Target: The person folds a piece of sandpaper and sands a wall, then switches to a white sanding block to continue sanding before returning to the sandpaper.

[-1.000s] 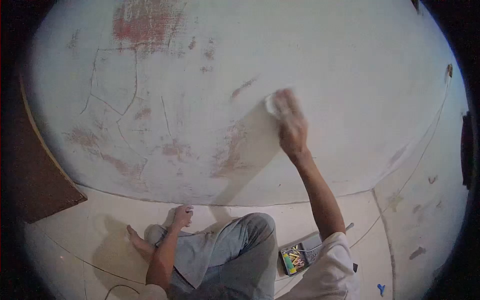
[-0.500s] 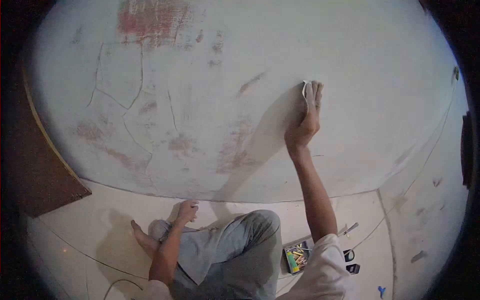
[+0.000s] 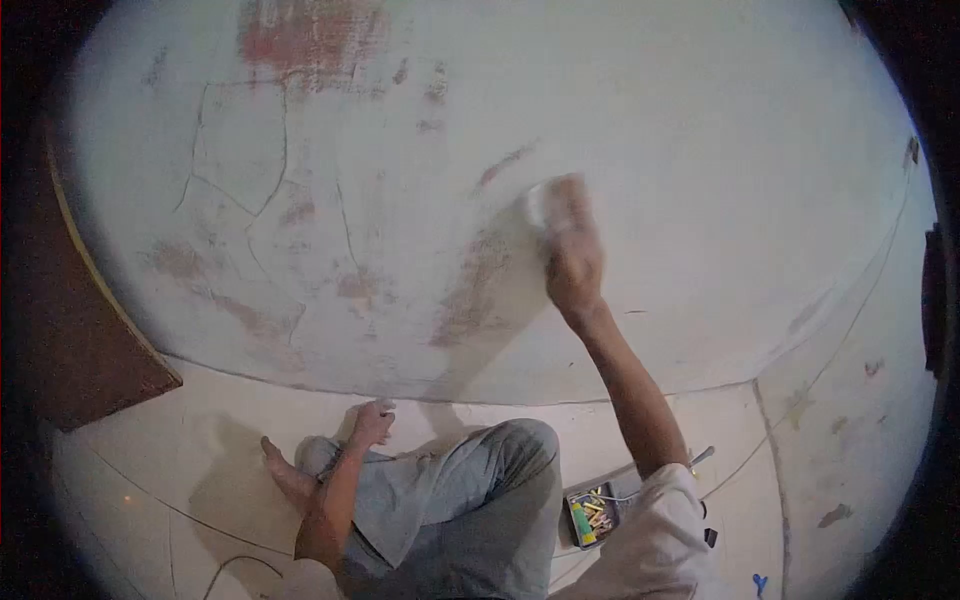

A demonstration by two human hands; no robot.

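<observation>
A pale wall (image 3: 700,150) with reddish-brown patches and thin cracks fills the upper view. Against it, right of centre, my right hand (image 3: 573,260) presses a white, thin piece like paper or cloth (image 3: 543,207); hand and piece are blurred by motion. My left hand (image 3: 374,422) is low, beside my bent knee and near the foot of the wall. Its fingers are curled, and whatever they may hold is too small to make out.
A tray (image 3: 592,517) of small coloured sticks lies on the floor right of my leg, with a metal-tipped tool (image 3: 703,456) beyond it. A brown panel (image 3: 90,330) stands at left. A cable (image 3: 200,522) crosses the floor. A small blue object (image 3: 760,584) lies lower right.
My right hand has moved left and slightly down along the wall with the white piece. My left hand has hardly moved.
</observation>
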